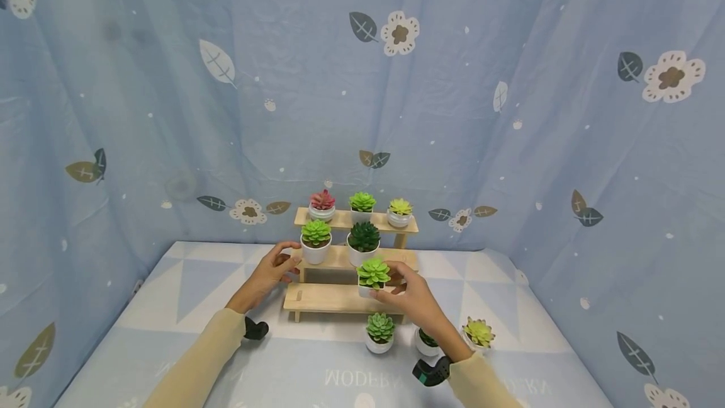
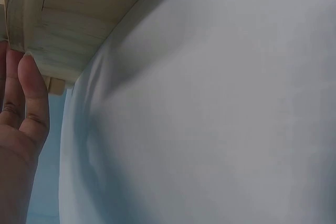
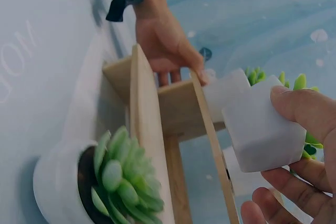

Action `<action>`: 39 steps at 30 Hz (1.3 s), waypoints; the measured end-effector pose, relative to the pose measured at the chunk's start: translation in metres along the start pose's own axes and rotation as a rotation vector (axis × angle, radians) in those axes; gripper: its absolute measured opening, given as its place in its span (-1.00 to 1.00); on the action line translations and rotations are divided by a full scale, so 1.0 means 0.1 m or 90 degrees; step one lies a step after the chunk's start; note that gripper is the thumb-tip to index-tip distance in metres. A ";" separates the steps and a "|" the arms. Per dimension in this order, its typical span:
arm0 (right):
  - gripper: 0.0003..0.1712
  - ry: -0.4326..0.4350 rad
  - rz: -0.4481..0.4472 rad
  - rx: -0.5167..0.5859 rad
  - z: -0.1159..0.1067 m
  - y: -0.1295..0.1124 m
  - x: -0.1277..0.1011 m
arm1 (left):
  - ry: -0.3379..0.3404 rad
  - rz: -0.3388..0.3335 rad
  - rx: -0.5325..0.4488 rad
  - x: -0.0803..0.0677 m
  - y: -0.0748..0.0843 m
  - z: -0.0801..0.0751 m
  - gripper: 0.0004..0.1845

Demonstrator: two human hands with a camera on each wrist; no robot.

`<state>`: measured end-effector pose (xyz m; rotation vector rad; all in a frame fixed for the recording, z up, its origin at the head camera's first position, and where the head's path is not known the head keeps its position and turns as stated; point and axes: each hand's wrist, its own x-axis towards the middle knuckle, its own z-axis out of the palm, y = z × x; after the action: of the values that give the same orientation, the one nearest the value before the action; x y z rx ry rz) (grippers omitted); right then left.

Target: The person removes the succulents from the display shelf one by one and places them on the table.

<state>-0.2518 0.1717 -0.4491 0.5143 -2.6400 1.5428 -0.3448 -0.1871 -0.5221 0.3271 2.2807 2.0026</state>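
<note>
The right hand [image 1: 410, 298] has its thumb and fingers curled around a small white pot holding a light green succulent [image 1: 373, 274], lifted just above the bottom step of a three-tier wooden stand [image 1: 325, 298]. From the right wrist view the pot [image 3: 257, 127] is angular, pinched between the thumb on top and the fingers [image 3: 278, 203] underneath, and it hangs clear of the step's edge.

The left hand [image 1: 274, 271] rests against the left end of the stand at the middle step. Its fingers are fairly straight, thumb raised, steadying the wood rather than gripping it; the left wrist view shows the fingertips [image 2: 29, 72] touching the pale wooden edge [image 2: 68, 24].

On the middle step stand a bright green plant [image 1: 316, 239] and a dark green plant [image 1: 363, 242], both in white pots. The top step carries a pink plant [image 1: 322, 204], a green plant [image 1: 362, 205] and a yellow-green plant [image 1: 399, 211].

On the blue patterned tablecloth [image 1: 187, 288], in front of the stand, sit three more potted succulents: a green one [image 1: 379, 331], one partly hidden behind the right wrist [image 1: 426, 342], and a yellowish one [image 1: 479, 333] further right.
</note>
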 end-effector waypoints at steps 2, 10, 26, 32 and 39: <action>-0.29 -0.013 -0.011 0.004 0.04 -0.01 0.00 | 0.001 0.001 0.001 0.00 0.00 0.00 -0.46; -0.24 -0.046 -0.012 0.001 0.21 -0.03 -0.01 | -0.004 0.000 -0.002 0.01 -0.01 -0.01 -0.47; -0.28 -0.092 0.000 0.036 0.52 -0.11 -0.08 | -0.003 0.002 0.003 0.00 -0.01 0.00 -0.46; -0.29 -0.108 -0.007 0.055 0.62 -0.11 -0.09 | -0.007 0.005 0.003 0.00 -0.01 -0.01 -0.46; -0.30 -0.131 -0.019 0.118 0.76 -0.11 -0.13 | -0.008 0.001 -0.001 0.00 -0.01 -0.01 -0.46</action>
<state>-0.2265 0.1057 -0.4810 0.7586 -2.6293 1.8274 -0.3453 -0.1881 -0.5229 0.3404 2.2723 1.9956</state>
